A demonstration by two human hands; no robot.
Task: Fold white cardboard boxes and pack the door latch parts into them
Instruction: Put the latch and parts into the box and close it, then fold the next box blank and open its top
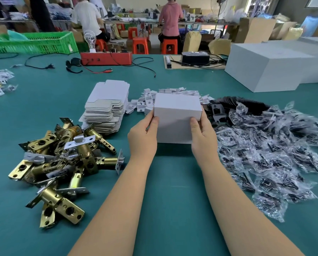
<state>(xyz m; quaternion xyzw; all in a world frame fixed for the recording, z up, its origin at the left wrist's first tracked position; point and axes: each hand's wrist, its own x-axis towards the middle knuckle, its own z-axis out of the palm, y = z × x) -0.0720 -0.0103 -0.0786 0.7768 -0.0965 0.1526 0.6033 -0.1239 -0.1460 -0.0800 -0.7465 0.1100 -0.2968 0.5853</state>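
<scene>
While both forearms reach forward over the green table [169,191], the left hand [143,134] and the right hand [202,133] grip a small white box [176,115] between them, thumbs pressed on its near face and the other fingers wrapped round its sides. The box looks closed and sits low, at or just above the tabletop; I cannot tell whether it touches. It is thin card, so it should be light and fairly stiff along the folded edges but easy to dent on the flat faces; holding it by the side walls near the corners, as now, seems the safest grip.

To the left lies a heap of brass door latches [62,163], metal and surely heavy for their size, best picked up by the round barrel, not the sharp-cornered plate. To the right spreads a pile of clear screw bags [276,150], soft and slippery.

Just beyond the latches stands a stack of flat box blanks [106,106]. Behind the box lie small white card inserts [147,100] and dark metal plates [219,111]. Farther off sit a red tester [106,58] and large white cartons [269,67].
</scene>
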